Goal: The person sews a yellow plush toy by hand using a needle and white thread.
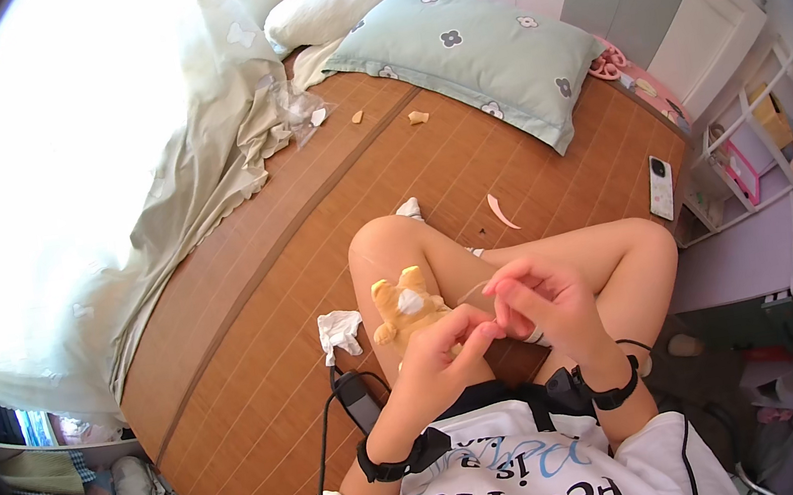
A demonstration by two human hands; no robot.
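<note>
My left hand [448, 353] has its thumb and forefinger pinched together, close against the fingertips of my right hand; anything between them is too small to make out. My right hand [543, 303] pinches a thin pale strand [473, 290], which trails off to the left above my lap. A tan plush toy [409, 313] with a white patch and yellow tips lies on my left thigh, partly hidden behind my left hand. Both wrists wear black straps.
Left of my knee are a crumpled white cloth [340, 332] and a black cabled device [359, 400]. Ahead on the brown mat [264, 325] lie a pink curved piece [501, 212], tan scraps [418, 117], a clear plastic bag [299, 110] and a green pillow [470, 61]. A phone [660, 187] rests at the right edge.
</note>
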